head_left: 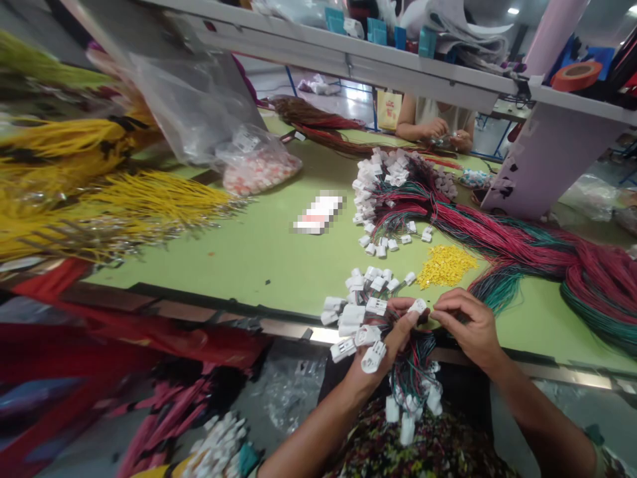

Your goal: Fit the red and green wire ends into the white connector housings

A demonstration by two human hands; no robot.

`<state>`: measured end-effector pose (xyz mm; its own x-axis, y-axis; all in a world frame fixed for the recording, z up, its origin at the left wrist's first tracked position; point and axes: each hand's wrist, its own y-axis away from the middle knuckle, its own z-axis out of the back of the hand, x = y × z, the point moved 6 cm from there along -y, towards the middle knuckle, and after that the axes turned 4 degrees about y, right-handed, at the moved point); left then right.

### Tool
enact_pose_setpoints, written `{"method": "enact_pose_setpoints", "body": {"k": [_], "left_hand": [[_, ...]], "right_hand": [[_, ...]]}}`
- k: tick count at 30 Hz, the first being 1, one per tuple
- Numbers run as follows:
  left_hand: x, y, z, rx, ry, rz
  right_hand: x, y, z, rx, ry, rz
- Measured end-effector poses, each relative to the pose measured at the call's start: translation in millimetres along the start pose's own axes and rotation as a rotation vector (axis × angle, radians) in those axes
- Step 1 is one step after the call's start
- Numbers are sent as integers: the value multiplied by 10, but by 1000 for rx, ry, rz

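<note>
Left hand (384,348) clenches wire harness (375,306) at worktop (239,265) front edge; right hand (470,325) curled just beside one connector (418,306), contact unclear; tangled leads (412,372) may snag and tear a connector loose.
</note>
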<state>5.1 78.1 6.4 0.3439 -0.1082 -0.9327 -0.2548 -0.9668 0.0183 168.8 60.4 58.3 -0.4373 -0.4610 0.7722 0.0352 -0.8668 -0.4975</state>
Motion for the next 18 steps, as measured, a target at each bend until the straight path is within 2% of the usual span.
{"method": "enact_pose_setpoints", "body": {"k": [6,10,12,18], "left_hand": [[-20,9,-11,-7,-27,-30],[-31,16,-2,-6,-7,-32],[-22,15,2,-2,8,-44],[60,49,-15,27,-24,-70]], "right_hand": [[96,34,-28,-80,83,91],[81,66,-51,-46,84,123],[70,72,-52,-41,65,99],[95,91,-26,-76,-70,-99]]}}
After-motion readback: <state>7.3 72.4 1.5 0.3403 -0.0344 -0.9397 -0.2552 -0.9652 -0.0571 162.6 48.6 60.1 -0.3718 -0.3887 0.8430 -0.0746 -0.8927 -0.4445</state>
